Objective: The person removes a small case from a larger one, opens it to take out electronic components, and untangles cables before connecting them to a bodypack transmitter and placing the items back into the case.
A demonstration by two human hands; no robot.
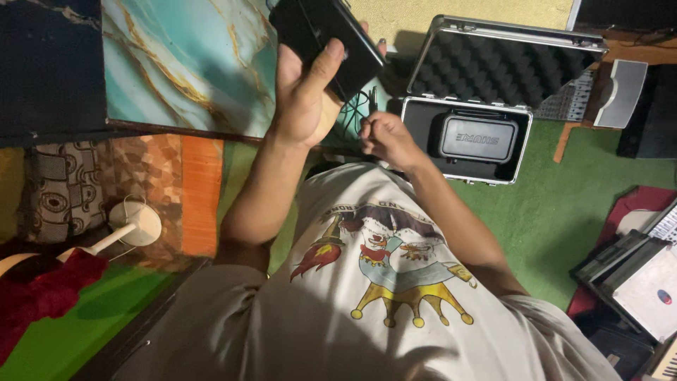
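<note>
My left hand (303, 95) is raised and grips a black rectangular device (331, 35), thumb across its face. My right hand (384, 137) is closed in a fist just below and to the right of it, pinching thin black cables (361, 106) that run up toward the device. Both forearms reach out over my white printed T-shirt (381, 282). The top of the device is cut off by the upper edge of the view.
An open metal case (423, 113) with a grey foam lid (504, 63) lies on green carpet (557, 212), with a black pouch (476, 137) inside. A teal marbled board (183, 63) is at the left. A white lamp (134, 222) and stacked equipment (635, 275) flank me.
</note>
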